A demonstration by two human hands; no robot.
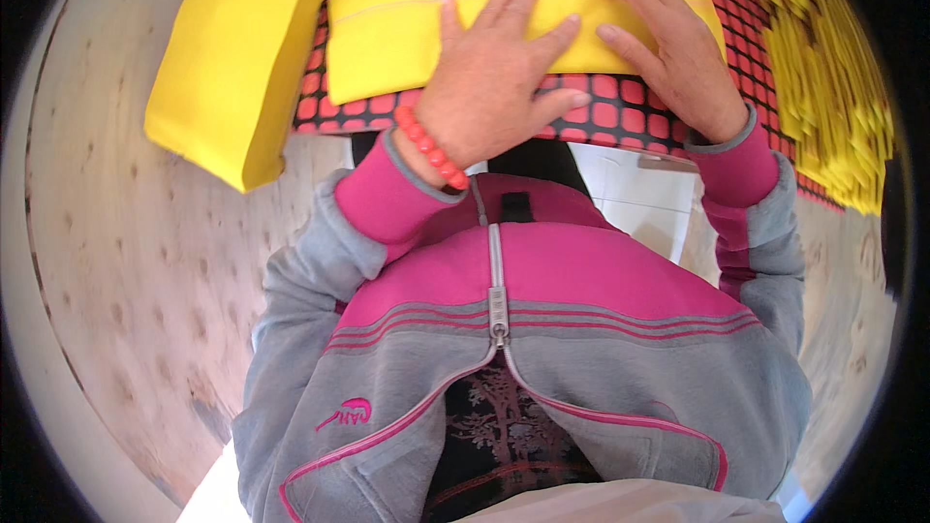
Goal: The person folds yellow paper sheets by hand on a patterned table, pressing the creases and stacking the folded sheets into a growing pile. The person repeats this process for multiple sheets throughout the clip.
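Observation:
A folded piece of yellow cloth (pixel 387 44) lies flat across the table in front of me, with a stitched line running along its upper part. My left hand (pixel 499 73) rests on its middle, fingers spread and thumb reaching past the lower edge. A red bead bracelet circles that wrist. Over the right part of the same cloth lies my right hand (pixel 668 53), its fingers apart and pointing up and to the left. Neither hand grips anything.
The table is covered with a red and black checked cloth (pixel 620 116). At the left, a yellow fabric piece (pixel 232 58) hangs over the table's edge. A thick stack of yellow folded pieces (pixel 823 87) overhangs at the right. Pale wood-like flooring (pixel 126 281) shows below.

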